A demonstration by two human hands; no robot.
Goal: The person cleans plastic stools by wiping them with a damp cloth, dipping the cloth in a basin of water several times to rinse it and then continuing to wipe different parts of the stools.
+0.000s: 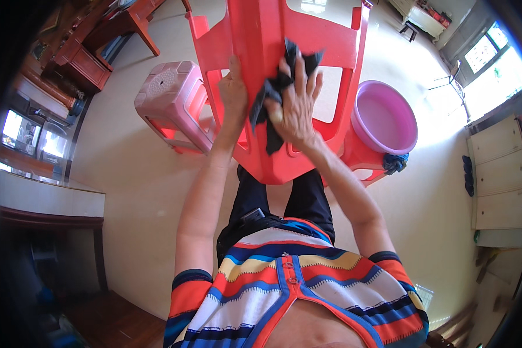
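pale, glossy floor (139, 209) spreads through a bright room, daylight coming in by the window (482, 55) at upper right. before me, at top centre, is the red plastic stool (258, 29), tilted, with the ridge of one broad leg facing me and openings on both sides of it.

i have my left hand (233, 95) clamped on the left edge of that leg, thumb pointing up along it, the other fingers mostly out of sight. my right hand (297, 110) is closed loosely over a black cloth (272, 139), pressing it to the leg; its fingers reach forward, slightly bent and a little apart, and dark folds poke out beyond the fingertips, beside the thumb and below the palm. both my forearms run up from my striped shirt (336, 269), the left one steep, the right one slanting inward to the wrist.

just left stands a faded pink stool (163, 84) with a patterned top. on my right a purple basin (409, 133) sits on another red stool (353, 152), a dark blue cloth (395, 164) bunched by its rim. farther out are a reddish wooden desk (87, 68) and a pale cabinet (500, 174).
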